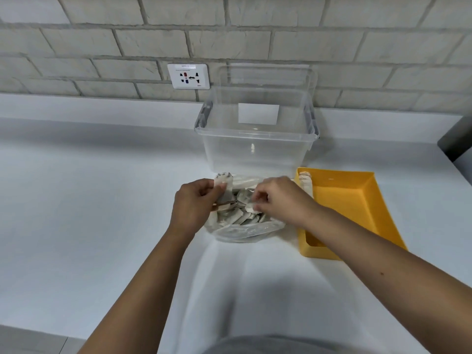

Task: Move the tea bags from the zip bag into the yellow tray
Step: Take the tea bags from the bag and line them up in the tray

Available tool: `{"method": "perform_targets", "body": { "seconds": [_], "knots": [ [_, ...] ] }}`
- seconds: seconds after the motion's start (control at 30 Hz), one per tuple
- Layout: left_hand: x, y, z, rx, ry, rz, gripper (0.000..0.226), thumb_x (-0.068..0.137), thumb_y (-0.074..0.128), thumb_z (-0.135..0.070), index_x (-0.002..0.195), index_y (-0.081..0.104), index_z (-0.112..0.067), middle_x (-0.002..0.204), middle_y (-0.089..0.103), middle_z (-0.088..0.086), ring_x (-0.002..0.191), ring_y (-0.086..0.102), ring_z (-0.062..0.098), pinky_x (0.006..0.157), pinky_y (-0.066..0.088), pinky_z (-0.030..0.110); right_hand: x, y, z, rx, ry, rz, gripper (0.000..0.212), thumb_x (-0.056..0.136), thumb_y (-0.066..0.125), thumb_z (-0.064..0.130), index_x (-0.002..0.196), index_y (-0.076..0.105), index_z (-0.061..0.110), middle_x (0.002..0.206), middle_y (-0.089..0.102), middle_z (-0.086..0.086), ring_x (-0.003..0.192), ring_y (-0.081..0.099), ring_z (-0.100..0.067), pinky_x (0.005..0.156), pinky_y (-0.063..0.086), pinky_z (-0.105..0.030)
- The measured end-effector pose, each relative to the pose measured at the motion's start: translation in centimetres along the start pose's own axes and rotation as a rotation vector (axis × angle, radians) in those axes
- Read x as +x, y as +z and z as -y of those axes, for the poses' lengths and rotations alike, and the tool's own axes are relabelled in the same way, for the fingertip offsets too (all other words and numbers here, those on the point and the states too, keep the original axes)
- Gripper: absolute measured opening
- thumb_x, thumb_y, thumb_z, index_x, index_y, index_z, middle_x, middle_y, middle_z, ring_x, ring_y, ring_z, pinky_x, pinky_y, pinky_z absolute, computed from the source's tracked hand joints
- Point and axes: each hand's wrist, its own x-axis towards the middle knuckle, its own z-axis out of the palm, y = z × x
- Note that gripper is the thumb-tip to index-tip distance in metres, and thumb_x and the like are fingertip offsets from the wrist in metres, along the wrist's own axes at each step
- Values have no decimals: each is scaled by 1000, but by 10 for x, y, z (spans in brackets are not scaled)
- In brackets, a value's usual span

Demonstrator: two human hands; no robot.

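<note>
**Both hands in the bag, tray barely started**

The zip bag (242, 232) lies open and slumped on the white counter (102, 200), just left of the yellow tray (357, 208), with a heap of tea bags (238, 215) inside. The left hand (195, 206) pinches a speckled tea bag (224, 178) between thumb and fingers, held up above the heap at the bag's far left edge. The right hand (279, 198) curls its fingers down into the heap and pinches 1 small tea bag (251, 207) at the fingertips. Only a short row of stacked tea bags (305, 183) stands in the tray's far left corner, so I'd say the job is near its start.

Neither hand steadies the thin plastic, as far as I can see. The bags overlap tightly, so a quick pull could drag the whole bag along or spill neighbours onto the counter. The right forearm crosses the tray's near corner and could nudge the tray aside as it swings over. A clear box (255, 144) sits close behind, leaving little room.
</note>
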Motion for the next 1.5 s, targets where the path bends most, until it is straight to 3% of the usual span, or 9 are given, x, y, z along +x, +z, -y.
{"method": "perform_targets", "body": {
  "seconds": [0.23, 0.37, 0.53, 0.87, 0.97, 1.07, 1.3, 1.37, 1.5],
  "knots": [
    [-2, 0, 4, 11, -26, 18, 14, 93, 68, -23, 90, 77, -13, 83, 77, 8, 81, 73, 21, 78, 62, 32, 6, 20, 0, -323, 20, 92, 19, 89, 64, 28, 98, 70, 13, 105, 62, -4, 99, 60, -26, 69, 43, -30],
    [-3, -1, 3, -11, -41, 26, 19, 97, 63, -25, 86, 76, -16, 83, 76, 5, 83, 73, 21, 73, 61, 28, 4, 11, -3, -133, 55, 51, 14, 90, 64, 27, 94, 76, 20, 94, 70, -2, 89, 63, -18, 78, 51, -33],
    [-4, 1, 1, -41, -54, 39, 21, 99, 59, -24, 92, 77, -16, 89, 76, 7, 89, 73, 22, 75, 61, 29, -5, -22, 1, 140, 90, -16, 12, 92, 65, 25, 87, 75, 20, 62, 61, 15, 46, 58, 4, 54, 44, -13],
    [-16, 13, -12, -191, -152, 238, 25, 100, 54, -18, 97, 73, -2, 93, 68, 25, 82, 69, 29, 80, 61, 33, 0, -44, 22, 289, -12, -35, 11, 93, 64, 26, 87, 72, 21, 66, 62, 16, 60, 60, 0, 54, 44, -9],
    [-17, 13, -14, -268, -200, 240, 31, 102, 51, -22, 104, 72, 1, 91, 71, 20, 83, 72, 32, 91, 58, 45, 4, -37, 20, 346, 9, -93, 7, 90, 68, 24, 85, 73, 21, 66, 64, 14, 57, 60, 0, 57, 50, -14],
    [-20, 12, -18, -339, -191, 261, 36, 104, 47, -31, 107, 73, -6, 93, 78, 11, 87, 75, 26, 85, 60, 37, 6, -31, 20, 380, 16, -126, 7, 89, 70, 22, 82, 72, 23, 64, 63, 13, 54, 59, -2, 53, 49, -15],
    [-15, 8, -9, -92, -30, 141, 10, 93, 69, -18, 94, 76, -11, 85, 76, 16, 79, 75, 27, 81, 62, 42, 0, -19, 14, 481, 103, -173, 7, 91, 67, 19, 90, 71, 13, 58, 61, 10, 41, 59, -8, 42, 50, -25],
    [-12, 4, -6, -42, -8, 94, 10, 93, 67, -17, 93, 75, -10, 89, 70, 27, 74, 71, 20, 74, 62, 36, -2, -12, 3, 382, 126, -91, 5, 90, 68, 18, 91, 71, 15, 69, 66, 4, 45, 61, -12, 43, 48, -24],
    [-8, -2, 0, -23, -8, 68, 10, 94, 65, -14, 92, 74, -9, 91, 69, 26, 71, 66, 14, 66, 60, 25, -4, 1, -7, -159, 33, 109, 32, 80, 75, 36, 107, 70, 19, 107, 62, 0, 92, 58, -15, 76, 49, -29]
  ]
}}
